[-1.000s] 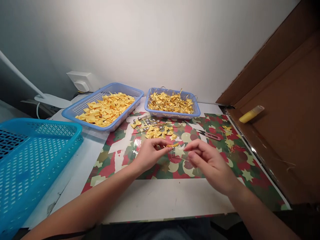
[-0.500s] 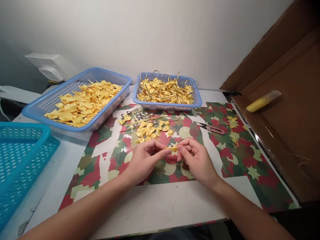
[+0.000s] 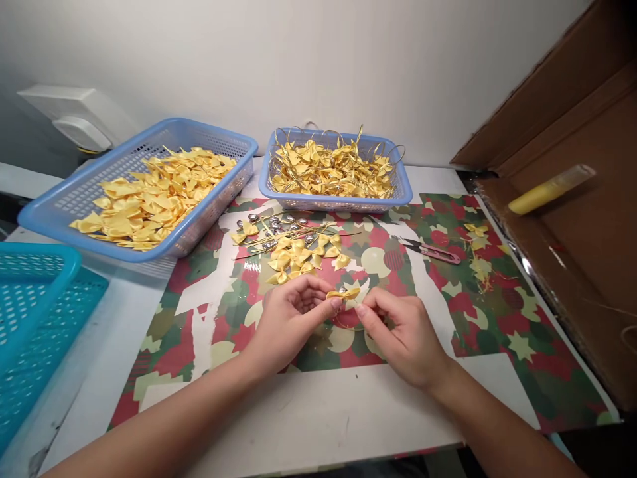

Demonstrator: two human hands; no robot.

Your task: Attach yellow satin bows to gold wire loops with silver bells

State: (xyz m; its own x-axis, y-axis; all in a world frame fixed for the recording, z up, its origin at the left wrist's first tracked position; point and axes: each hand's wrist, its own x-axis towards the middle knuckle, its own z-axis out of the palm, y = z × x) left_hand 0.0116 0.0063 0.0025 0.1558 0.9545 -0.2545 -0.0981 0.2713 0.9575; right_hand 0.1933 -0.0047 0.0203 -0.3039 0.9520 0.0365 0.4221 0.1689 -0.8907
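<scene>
My left hand [image 3: 291, 317] pinches a small yellow ribbon bow [image 3: 344, 293] between thumb and fingers, just above the patterned mat [image 3: 209, 318]. Close beside it, my right hand [image 3: 401, 332] has its fingers curled and pinched at a thin gold thread loop hanging under the bow. Behind the hands lies a loose pile of yellow bows, gold threads and small silver bells [image 3: 293, 245].
A blue basket of plain yellow bows [image 3: 144, 192] stands at the back left, a second blue basket of bows with gold loops [image 3: 338, 169] behind the pile. Small thread snips [image 3: 430, 250] lie at right. A teal basket [image 3: 34, 318] is far left; a cardboard box with a yellow tube [image 3: 550, 189] is at right.
My right hand came in from the right to meet the left at the bow. The view has shifted, so the baskets sit further left and higher.
</scene>
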